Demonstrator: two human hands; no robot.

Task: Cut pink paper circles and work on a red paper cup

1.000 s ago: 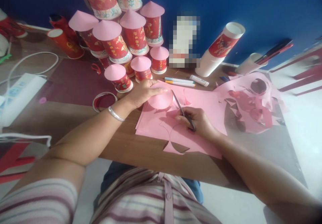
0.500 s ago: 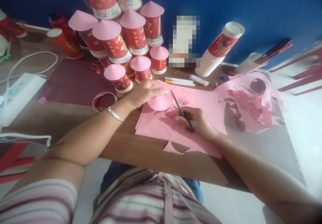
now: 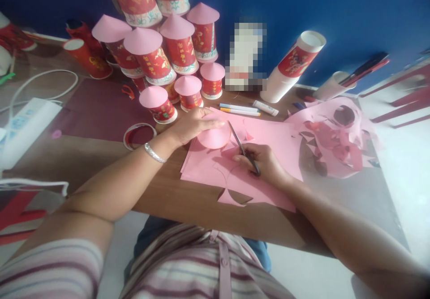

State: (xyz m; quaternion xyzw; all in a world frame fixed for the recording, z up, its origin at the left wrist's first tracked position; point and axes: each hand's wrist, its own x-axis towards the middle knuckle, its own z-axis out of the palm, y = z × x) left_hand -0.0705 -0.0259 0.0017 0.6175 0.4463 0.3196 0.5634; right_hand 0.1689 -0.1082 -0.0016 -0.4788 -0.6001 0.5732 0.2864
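With the left hand [image 3: 193, 123], in the head view, pinching a pink disc [image 3: 215, 138] at its far left part, between the fingers and a thumb laid across its upper face. With the right hand [image 3: 265, 160], closed around the handles of dark scissors [image 3: 238, 142], pointing the tip far and left to just beside the disc's right edge. Cannot tell whether touching there. Held over the left part of the stacked pink paper [image 3: 278, 140], in the middle of the wooden surface [image 3: 161, 187]. Worn on the left wrist: a silver bracelet [image 3: 155, 152]. Lying just beyond the paper: two markers [image 3: 235, 110], then, to the right, a glue stick [image 3: 265, 108]. Heaped to the right: pink scraps [image 3: 355, 162]. Standing far right: a stack of cups [image 3: 278, 84] and a pen holder [image 3: 331, 88]. Grouped at the far left: red cups [image 3: 154, 66] under pink cones [image 3: 143, 40]. Placed at the left edge: a white power strip [image 3: 32, 126].
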